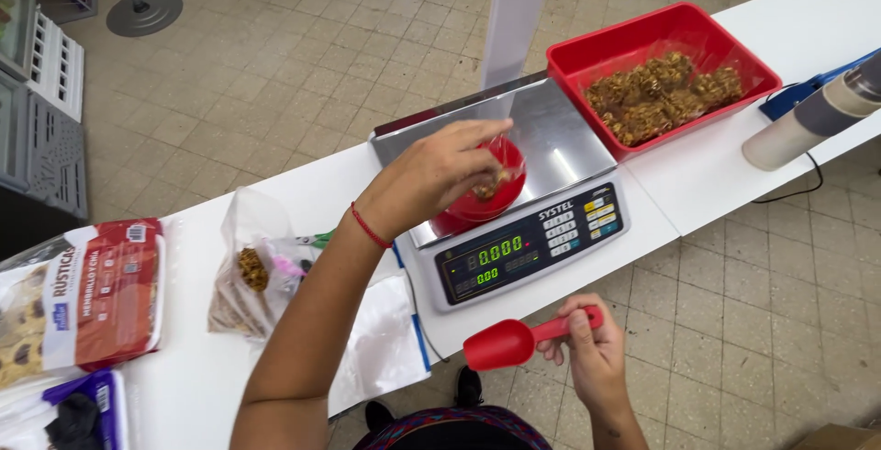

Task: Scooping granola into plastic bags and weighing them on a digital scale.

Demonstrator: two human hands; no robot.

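Beige tiled floor runs behind and under a long white bench, w/ grey crates at far left and a round stand base at top left. On the bench: a digital scale w/ steel pan, a red tray of brown nut clusters to its right, a cardboard roll, clear bags and a biscuit pack at left. Left hand, fingers closed on bits over a red bowl on the scale pan. Right hand, below the bench edge, fingers wrapped round the handle of a red scoop.
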